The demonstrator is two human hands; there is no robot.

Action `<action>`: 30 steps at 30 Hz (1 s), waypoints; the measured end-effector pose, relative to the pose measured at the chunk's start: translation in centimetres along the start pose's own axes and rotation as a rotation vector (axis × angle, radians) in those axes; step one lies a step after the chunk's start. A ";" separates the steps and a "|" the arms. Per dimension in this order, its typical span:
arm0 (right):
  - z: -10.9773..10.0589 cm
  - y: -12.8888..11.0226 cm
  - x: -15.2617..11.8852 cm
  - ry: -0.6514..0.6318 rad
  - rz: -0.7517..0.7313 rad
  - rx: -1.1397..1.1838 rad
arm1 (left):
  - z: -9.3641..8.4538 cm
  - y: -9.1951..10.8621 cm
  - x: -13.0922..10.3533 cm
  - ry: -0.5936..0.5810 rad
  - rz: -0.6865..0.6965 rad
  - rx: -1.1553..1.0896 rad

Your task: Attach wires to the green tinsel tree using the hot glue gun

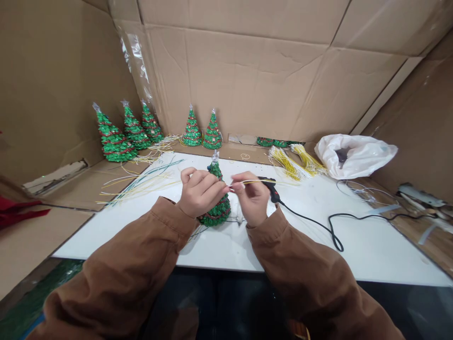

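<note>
My left hand (202, 192) and my right hand (252, 199) meet fingertip to fingertip over the white board. Between the right thumb and fingers runs a yellow and white wire (264, 182), its length trailing off to the right. The left fingers pinch close to the wire's end; the exact contact is hard to see. Right behind the hands stands a small green Christmas tree (221, 211) with red garland and a clear star on top, partly hidden by my left hand. A black glue gun (272, 190) lies beyond my right hand, its cord running right.
Several finished-looking trees (115, 141) stand at the back left. Bundles of yellow and white wires (288, 163) lie at the back right beside a white plastic bag (357, 153). Loose green wires (148, 177) spread across the board's left side. Cardboard walls (240, 80) enclose the table.
</note>
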State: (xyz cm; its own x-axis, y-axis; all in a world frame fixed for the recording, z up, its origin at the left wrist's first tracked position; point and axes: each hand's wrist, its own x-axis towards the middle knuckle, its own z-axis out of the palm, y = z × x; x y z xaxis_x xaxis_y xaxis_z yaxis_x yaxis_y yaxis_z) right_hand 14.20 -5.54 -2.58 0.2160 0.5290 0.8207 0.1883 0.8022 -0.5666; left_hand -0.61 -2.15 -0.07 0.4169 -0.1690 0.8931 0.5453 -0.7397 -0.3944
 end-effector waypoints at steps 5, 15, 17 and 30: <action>0.2 -0.3 -0.1 0.050 0.005 -0.044 | 0.1 -0.1 -0.1 -0.008 0.004 0.013; 0.3 0.3 -0.4 -0.028 -0.022 -0.011 | 0.4 -0.4 -0.8 -0.012 -0.137 -0.151; 0.0 0.3 -0.2 0.017 -0.058 -0.045 | 0.8 -0.9 -1.0 0.020 -0.314 -0.231; -0.5 0.5 -0.5 -0.218 -0.301 -0.368 | 1.8 -1.9 -1.4 -0.482 -1.006 -1.060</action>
State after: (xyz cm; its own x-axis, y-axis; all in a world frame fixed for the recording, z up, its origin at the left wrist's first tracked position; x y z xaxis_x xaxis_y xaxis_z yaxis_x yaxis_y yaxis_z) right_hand 14.68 -5.54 -3.29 -0.0969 0.3665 0.9254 0.5442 0.7980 -0.2591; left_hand -0.90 0.65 -0.94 0.5071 0.7338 0.4520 0.0722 -0.5588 0.8262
